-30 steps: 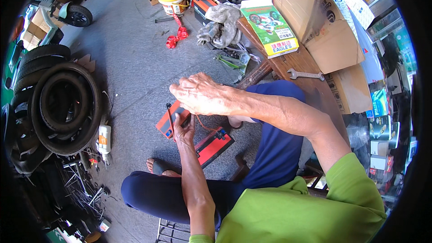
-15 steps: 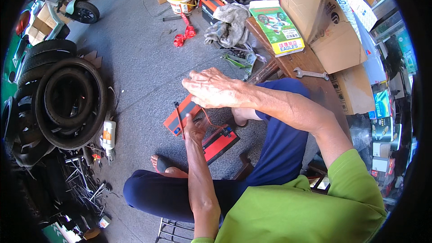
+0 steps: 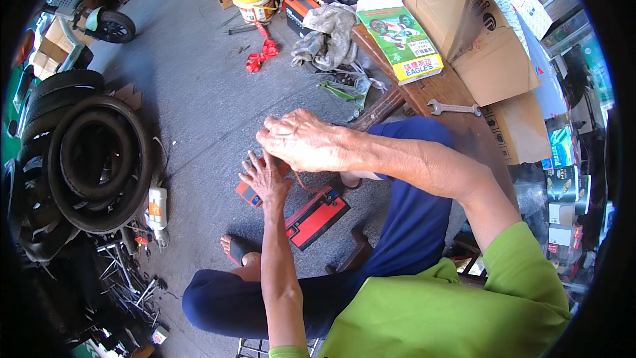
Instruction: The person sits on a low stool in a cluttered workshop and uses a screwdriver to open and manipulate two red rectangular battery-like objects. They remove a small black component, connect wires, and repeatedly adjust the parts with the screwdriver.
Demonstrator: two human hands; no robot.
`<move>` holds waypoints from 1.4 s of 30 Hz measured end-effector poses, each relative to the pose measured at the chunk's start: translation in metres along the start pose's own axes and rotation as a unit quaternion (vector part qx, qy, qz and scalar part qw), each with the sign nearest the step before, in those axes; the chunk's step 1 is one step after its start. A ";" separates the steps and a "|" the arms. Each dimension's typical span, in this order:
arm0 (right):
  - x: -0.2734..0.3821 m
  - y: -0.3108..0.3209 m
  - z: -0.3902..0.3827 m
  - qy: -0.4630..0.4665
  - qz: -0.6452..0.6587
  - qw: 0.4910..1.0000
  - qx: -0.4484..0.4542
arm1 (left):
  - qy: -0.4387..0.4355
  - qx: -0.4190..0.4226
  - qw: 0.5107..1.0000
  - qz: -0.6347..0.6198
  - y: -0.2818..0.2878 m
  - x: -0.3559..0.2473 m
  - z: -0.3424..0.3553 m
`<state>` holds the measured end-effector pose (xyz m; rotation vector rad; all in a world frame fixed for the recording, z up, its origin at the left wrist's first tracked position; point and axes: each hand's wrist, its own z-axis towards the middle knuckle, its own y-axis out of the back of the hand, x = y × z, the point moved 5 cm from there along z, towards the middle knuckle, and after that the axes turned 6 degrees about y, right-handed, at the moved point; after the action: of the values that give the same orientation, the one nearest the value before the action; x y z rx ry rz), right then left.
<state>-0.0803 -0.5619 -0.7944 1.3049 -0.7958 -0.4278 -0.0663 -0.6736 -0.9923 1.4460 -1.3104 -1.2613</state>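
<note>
Left hand (image 3: 267, 179), splayed empty, is nearer, just over the orange battery (image 3: 247, 192) on the floor (image 3: 205, 152); its long axis slants away rightward; right hand (image 3: 308, 141) hovers beyond, grip hidden.

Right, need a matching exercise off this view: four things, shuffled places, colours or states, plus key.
1. Wrench
2. Left hand
3. Bucket
4. Rag

A. Grey, crumpled
B. On the wooden bench
C. White and yellow
D. Spread open, partly hiding an orange-red battery

Pairs: 1-B, 2-D, 3-C, 4-A
</note>
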 end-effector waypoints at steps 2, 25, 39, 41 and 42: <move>0.005 0.004 -0.002 0.001 -0.013 1.000 0.023 | 0.009 -0.009 1.000 -0.028 0.003 0.003 0.006; 0.007 0.002 0.010 0.069 -0.031 0.996 -0.038 | 0.031 -0.089 0.984 -0.152 0.003 0.032 0.003; 0.004 -0.004 0.009 0.036 -0.019 0.999 -0.009 | 0.168 -0.113 0.944 -0.258 -0.016 0.068 -0.022; 0.003 -0.003 0.003 0.036 -0.031 0.998 -0.028 | 0.173 -0.097 0.948 -0.251 -0.009 0.063 -0.019; 0.002 -0.003 0.001 0.036 -0.036 0.998 -0.038 | 0.175 -0.089 0.949 -0.247 -0.007 0.060 -0.017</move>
<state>-0.0795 -0.5645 -0.7967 1.2734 -0.6677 -0.4620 -0.0498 -0.7332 -1.0055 1.8284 -0.6000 -1.3108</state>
